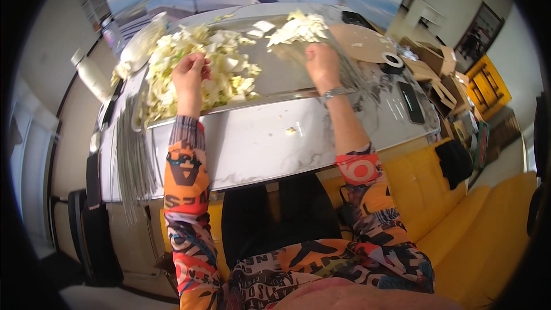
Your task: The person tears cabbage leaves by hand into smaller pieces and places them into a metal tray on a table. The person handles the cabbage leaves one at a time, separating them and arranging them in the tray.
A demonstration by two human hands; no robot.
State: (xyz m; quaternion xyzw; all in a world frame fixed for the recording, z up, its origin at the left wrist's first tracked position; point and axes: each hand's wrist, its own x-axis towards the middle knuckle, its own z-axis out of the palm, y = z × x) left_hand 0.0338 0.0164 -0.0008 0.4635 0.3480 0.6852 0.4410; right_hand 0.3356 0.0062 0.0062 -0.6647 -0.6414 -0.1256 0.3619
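Chopped pale-green leaves, apparently cabbage (228, 64), are heaped over the left side of a shallow metal tray (275, 77) on the table. Over that heap is my left hand (189, 73), its fingertips drawn together; whether a piece is between them cannot be made out. My right hand (323, 66), curled with a metal watch band at the wrist, is above the tray's right part, just below a smaller cluster of cut leaves (301, 28). Thin grey wires or rods (355, 73) fan out beside it. What its fingers grip is unclear.
A bundle of similar strands (133, 155) overhangs the table's front left edge. Further left are a pale bottle (90, 73) and a filled clear bag (140, 51). Rightward lie a round board (361, 41), a tape roll (392, 61), a phone (411, 102) and cardboard boxes (434, 60).
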